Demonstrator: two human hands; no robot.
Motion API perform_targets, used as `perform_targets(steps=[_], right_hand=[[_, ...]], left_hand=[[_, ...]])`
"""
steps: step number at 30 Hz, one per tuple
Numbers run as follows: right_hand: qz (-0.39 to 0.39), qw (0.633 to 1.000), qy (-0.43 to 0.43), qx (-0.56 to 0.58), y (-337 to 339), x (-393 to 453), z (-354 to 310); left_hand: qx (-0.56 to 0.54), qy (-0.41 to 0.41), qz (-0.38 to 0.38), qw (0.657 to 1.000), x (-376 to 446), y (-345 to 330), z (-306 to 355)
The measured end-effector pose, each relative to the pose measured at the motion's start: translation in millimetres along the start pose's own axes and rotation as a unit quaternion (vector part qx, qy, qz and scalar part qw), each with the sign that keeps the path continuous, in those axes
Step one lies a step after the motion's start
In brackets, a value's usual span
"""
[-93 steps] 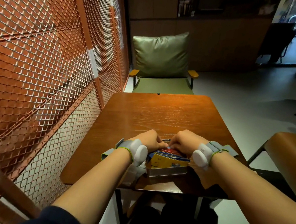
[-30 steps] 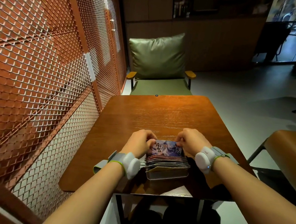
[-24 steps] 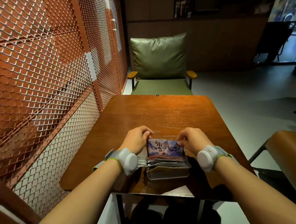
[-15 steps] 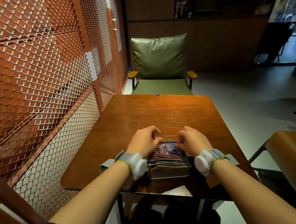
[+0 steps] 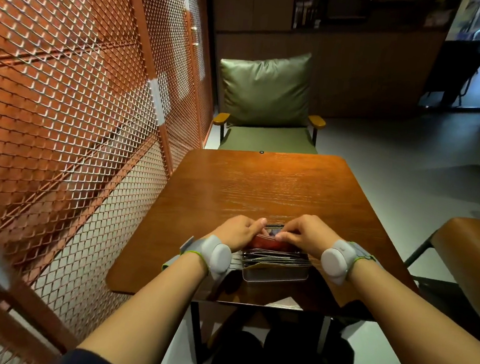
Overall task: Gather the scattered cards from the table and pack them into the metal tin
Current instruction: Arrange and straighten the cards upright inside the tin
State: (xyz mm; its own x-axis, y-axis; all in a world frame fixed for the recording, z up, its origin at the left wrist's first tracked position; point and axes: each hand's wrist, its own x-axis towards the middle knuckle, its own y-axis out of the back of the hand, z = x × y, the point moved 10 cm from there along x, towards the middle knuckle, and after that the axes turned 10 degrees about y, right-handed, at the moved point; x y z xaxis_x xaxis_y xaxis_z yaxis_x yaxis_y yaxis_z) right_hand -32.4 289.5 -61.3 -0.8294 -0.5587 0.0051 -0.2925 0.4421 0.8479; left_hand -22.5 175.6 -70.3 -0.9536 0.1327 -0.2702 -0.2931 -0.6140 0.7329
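I look down at a wooden worktop (image 5: 261,190) from a head-worn camera. Near its front edge sits the metal tin (image 5: 275,273), a shallow silver box, with the cards (image 5: 272,258) stacked inside it and standing above its rim, edges fanned and uneven.

My left hand (image 5: 238,230) curls over the left side of the stack, fingertips pressing on the top card. My right hand (image 5: 301,232) does the same from the right, fingers bent and pinching at the top of the pile. Both hands are closed on the cards, not on the tin. Each wrist wears a grey band with a round puck.

I see no loose cards anywhere else on the worktop, so gathering looks done. What remains, I judge, is to square the stack and press it down until it sits below the rim, then fit a lid (none is in view).

Around me: an orange mesh screen (image 5: 78,105) runs close along the left, a green cushioned chair (image 5: 267,95) faces me across the worktop, and a second wooden surface (image 5: 475,245) stands to the right. Nothing blocks my hands; the tin's nearness to the front edge is the one hazard.
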Motion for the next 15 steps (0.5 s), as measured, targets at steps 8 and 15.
perform_targets(steps=[8, 15], right_hand=[[0.000, 0.996, -0.020, -0.091, 4.0, -0.7, 2.4], [0.043, 0.995, -0.021, -0.090, 12.9, -2.1, -3.0]], left_hand=[[-0.093, 0.016, -0.011, 0.995, -3.0, 1.9, -20.1], [-0.006, -0.024, 0.033, 0.999, -3.4, 4.8, -14.5]])
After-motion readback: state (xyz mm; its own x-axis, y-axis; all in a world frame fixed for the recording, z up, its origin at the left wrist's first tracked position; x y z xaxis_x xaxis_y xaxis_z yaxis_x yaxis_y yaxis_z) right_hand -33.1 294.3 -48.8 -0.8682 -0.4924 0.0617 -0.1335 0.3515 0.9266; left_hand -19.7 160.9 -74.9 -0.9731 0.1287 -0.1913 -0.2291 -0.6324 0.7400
